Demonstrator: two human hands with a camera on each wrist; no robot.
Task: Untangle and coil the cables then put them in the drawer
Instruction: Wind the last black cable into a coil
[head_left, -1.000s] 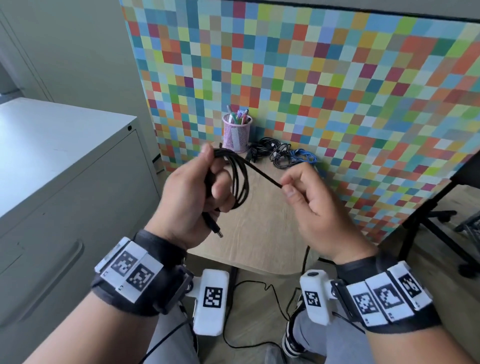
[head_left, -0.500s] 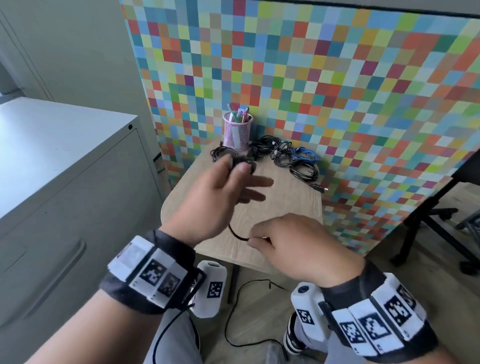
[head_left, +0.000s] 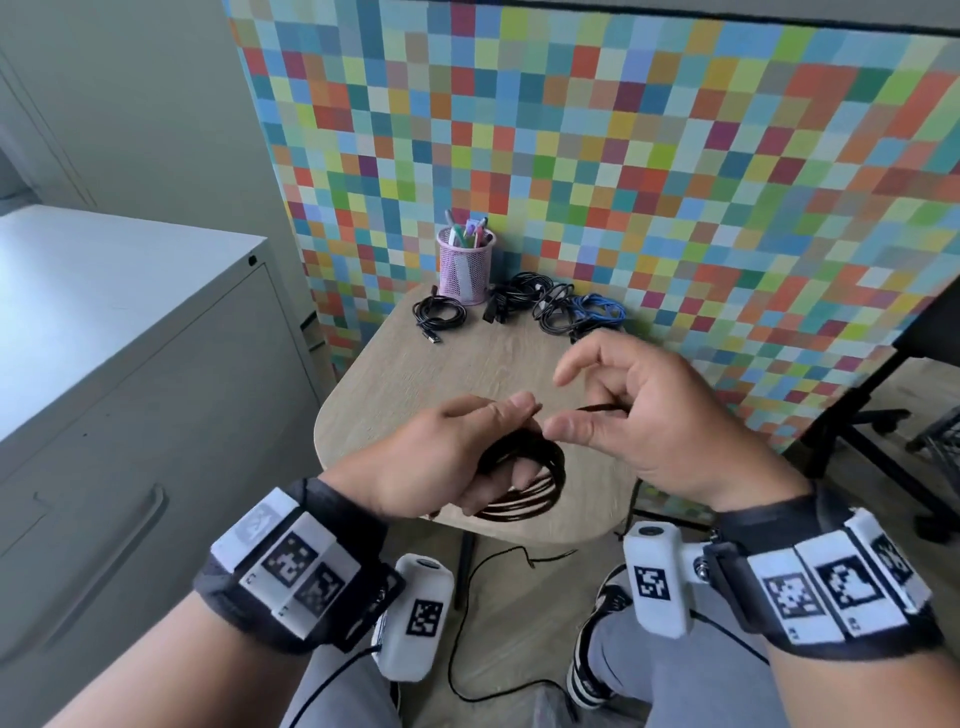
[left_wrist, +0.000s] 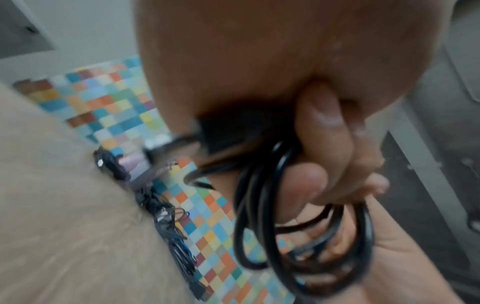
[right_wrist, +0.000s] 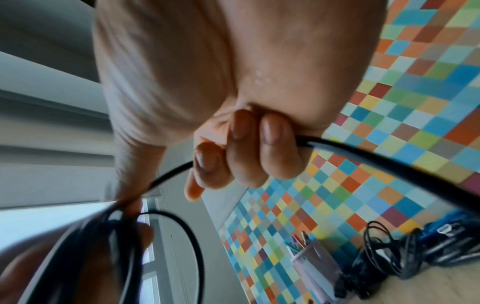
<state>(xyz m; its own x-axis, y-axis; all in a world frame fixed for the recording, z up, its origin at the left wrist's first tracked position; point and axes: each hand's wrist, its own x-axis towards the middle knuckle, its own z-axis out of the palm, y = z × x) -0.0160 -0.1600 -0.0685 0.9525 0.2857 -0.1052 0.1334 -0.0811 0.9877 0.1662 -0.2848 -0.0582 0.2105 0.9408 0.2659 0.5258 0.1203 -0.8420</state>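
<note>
My left hand (head_left: 498, 441) grips a coil of black cable (head_left: 524, 488) over the front edge of the small wooden table (head_left: 415, 374); its fingers (left_wrist: 324, 131) curl round the loops of the coil (left_wrist: 306, 236). My right hand (head_left: 597, 410) is just right of it and touches it at the thumb. Its lower fingers (right_wrist: 259, 148) curl round the free strand of the same cable (right_wrist: 389, 162), while the index finger sticks out. At the back of the table lie a small coiled black cable (head_left: 439, 314) and a tangle of black and blue cables (head_left: 566, 309).
A pink mesh pen cup (head_left: 465, 267) stands at the table's back edge against a colourful checkered panel (head_left: 623, 156). A grey metal cabinet (head_left: 130, 322) with a drawer handle (head_left: 114, 561) is on the left. A black chair base (head_left: 857, 441) is on the right. A thin wire (head_left: 493, 566) trails on the floor.
My left hand drew back from over the table toward the front edge with the coil. My right hand rose to meet it, bringing the strand up to the coil.
</note>
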